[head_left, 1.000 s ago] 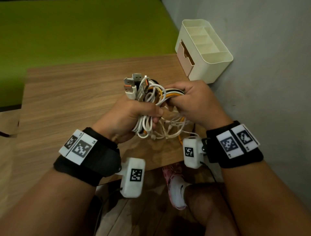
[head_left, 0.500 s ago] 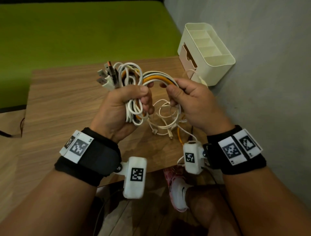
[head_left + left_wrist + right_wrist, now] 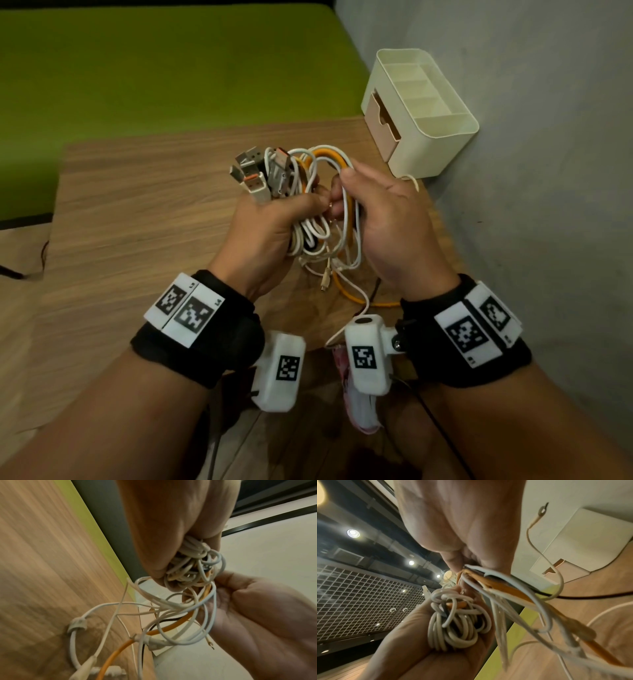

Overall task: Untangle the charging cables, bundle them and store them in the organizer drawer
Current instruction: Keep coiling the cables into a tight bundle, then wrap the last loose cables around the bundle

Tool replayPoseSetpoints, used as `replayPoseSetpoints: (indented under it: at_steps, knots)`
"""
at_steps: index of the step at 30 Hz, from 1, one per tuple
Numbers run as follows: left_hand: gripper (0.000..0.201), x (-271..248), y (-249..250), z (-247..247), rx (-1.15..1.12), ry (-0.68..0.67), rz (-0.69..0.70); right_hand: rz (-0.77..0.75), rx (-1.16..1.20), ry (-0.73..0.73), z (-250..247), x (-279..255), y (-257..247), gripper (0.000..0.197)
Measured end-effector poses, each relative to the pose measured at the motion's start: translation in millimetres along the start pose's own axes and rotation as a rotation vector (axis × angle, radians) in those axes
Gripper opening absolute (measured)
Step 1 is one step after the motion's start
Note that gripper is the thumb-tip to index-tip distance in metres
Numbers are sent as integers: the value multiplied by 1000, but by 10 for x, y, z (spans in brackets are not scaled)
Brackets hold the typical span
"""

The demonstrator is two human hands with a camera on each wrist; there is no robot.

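A bundle of white, orange and black charging cables (image 3: 318, 205) is held above the wooden table (image 3: 144, 212). My left hand (image 3: 270, 226) grips the coiled part, with several USB plugs (image 3: 260, 171) sticking up above the fist. My right hand (image 3: 383, 219) grips the looped strands (image 3: 488, 582) beside it, thumb on top. Loose ends hang down to the table, an orange cable (image 3: 109, 660) and white ones among them. The cream organizer (image 3: 431, 150) stands at the table's far right corner, its pink drawer (image 3: 380, 120) slightly pulled out.
A grey wall (image 3: 548, 171) runs along the table's right side, close behind the organizer. A green surface (image 3: 171, 68) lies beyond the table's far edge. The left half of the table is bare wood. Below the near edge a pink-and-white shoe (image 3: 359, 407) shows.
Both hands have come together and the cable loop between them has narrowed. The plugs above the left fist have swung upright again.
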State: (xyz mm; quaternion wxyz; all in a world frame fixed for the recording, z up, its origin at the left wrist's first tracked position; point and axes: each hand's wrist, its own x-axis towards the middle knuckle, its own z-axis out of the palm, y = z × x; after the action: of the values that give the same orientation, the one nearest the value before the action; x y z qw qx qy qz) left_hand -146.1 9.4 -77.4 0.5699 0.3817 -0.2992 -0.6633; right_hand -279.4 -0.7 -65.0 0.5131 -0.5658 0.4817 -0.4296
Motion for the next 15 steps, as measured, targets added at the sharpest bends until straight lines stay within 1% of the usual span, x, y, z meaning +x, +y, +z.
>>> replayPoseSetpoints:
  at_steps: [2,3,4,5,8,12,15]
  knots:
    - [24,8,-5,7,32,-1,25,-40,-2,0,15,-11,17,27]
    - [26,10,-10,13,47,-8,41,-54,7,0,29,-15,23,27]
    - [28,12,-20,15,56,-9,56,-64,-1,10,36,-12,38,32]
    - [31,16,-35,18,54,-3,66,-63,-21,26,41,-4,48,35]
    - [34,29,-80,27,46,16,75,-40,-6,47,56,2,24,33]
    - [30,22,-99,32,42,-31,65,-21,118,12,84,31,79,58]
    - [30,18,-109,42,81,-61,66,18,190,23,95,54,106,63]
